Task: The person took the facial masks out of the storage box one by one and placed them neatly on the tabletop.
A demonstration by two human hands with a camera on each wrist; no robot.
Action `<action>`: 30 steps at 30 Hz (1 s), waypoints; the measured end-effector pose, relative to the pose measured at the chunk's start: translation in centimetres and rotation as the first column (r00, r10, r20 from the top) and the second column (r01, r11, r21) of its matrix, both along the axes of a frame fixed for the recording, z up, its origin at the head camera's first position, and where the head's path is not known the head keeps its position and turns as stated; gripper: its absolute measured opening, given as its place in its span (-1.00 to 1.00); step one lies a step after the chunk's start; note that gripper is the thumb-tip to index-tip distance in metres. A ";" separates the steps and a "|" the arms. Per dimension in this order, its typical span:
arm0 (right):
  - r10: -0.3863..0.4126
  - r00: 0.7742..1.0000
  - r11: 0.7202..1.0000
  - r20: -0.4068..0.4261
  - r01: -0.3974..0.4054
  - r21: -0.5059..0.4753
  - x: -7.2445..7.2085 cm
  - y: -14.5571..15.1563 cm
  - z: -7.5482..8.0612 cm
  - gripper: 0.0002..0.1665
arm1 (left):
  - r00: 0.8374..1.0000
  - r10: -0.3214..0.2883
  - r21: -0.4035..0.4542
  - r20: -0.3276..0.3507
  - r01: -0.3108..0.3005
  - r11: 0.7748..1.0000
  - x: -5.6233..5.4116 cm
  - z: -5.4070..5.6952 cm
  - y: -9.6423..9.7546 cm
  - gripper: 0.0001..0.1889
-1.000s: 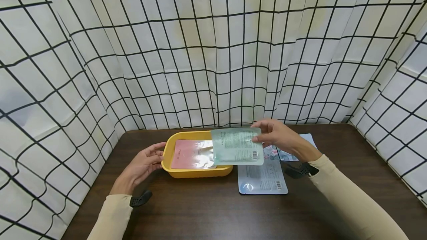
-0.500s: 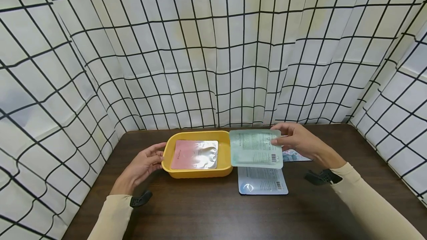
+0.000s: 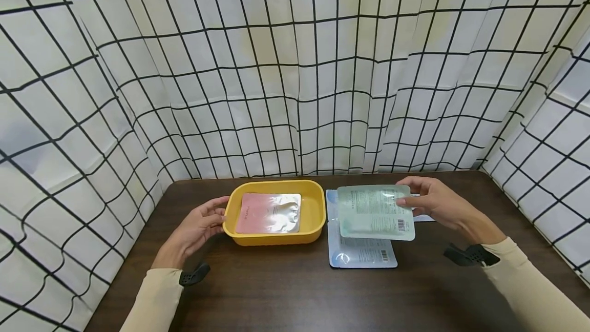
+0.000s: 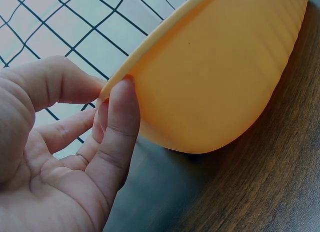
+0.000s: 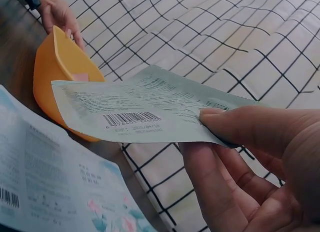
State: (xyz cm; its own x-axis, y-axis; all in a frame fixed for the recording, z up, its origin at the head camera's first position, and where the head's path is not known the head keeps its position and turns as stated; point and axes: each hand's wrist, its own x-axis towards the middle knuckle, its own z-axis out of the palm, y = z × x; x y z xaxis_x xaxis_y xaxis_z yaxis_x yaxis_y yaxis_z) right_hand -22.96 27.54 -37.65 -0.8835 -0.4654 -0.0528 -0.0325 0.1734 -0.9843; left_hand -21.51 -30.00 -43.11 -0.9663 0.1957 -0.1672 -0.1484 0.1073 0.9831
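A yellow plastic basin (image 3: 276, 240) stands on the table with a pink-and-silver sachet (image 3: 267, 213) lying flat inside. My left hand (image 3: 203, 224) pinches the basin's left rim; the left wrist view shows thumb and finger on either side of the rim (image 4: 150, 39). In my right hand (image 3: 438, 204) a pale green sheet-mask sachet (image 3: 375, 211) is pinched by its right edge, thumb on top and fingers below. It hangs over light blue sachets (image 3: 361, 257) to the right of the basin and partly covers them. A barcode shows on the green sachet in the right wrist view.
The dark wooden table (image 3: 286, 291) runs in front of both arms. Behind and at the sides hangs a white curtain (image 3: 295, 65) with a black grid. Another light blue sachet (image 3: 424, 218) lies partly hidden beneath my right hand.
My right hand has carried the green sachet rightward and slightly nearer, from over the basin's right end to above the blue sachets. My left hand has stayed at the rim.
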 end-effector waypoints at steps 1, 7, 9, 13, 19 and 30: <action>-0.001 1.000 1.000 -0.001 0.001 0.004 0.1 0.3 -0.1 -0.56 | 1.000 -0.002 -0.002 0.001 0.002 1.000 0.0 0.0 0.0 -0.33; -0.014 1.000 0.999 0.013 0.014 0.035 0.9 2.4 -1.1 -0.62 | 1.000 -0.008 0.009 -0.002 0.008 1.000 0.1 0.1 -0.1 -0.31; -0.013 1.000 0.999 0.019 0.012 0.042 1.1 3.2 -1.5 -0.64 | 1.000 -0.012 0.012 -0.005 0.012 1.000 0.2 0.1 0.0 -0.30; -0.011 0.999 0.999 0.038 0.009 0.038 1.7 4.8 -2.4 -0.67 | 1.000 -0.012 0.015 -0.008 0.013 1.000 0.2 0.1 0.0 -0.30; -0.011 0.998 1.000 0.065 0.011 0.006 2.6 6.9 -3.5 -0.68 | 1.000 -0.009 0.010 -0.006 0.009 1.000 0.1 0.1 0.1 -0.32; 0.020 0.988 0.999 0.154 -0.015 -0.037 3.5 10.1 -5.0 -0.67 | 1.000 0.008 -0.011 0.000 -0.008 1.000 -0.2 -0.2 0.0 -0.34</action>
State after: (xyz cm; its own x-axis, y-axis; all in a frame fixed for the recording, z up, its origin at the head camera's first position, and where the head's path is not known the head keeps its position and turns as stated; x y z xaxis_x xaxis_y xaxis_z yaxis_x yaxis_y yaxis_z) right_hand -19.47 37.61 -42.63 -0.8578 -0.4848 -0.1708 0.1176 0.1384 -0.9834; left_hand -21.75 -29.99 -43.28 -0.9679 0.1858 -0.1690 -0.1491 0.1167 0.9819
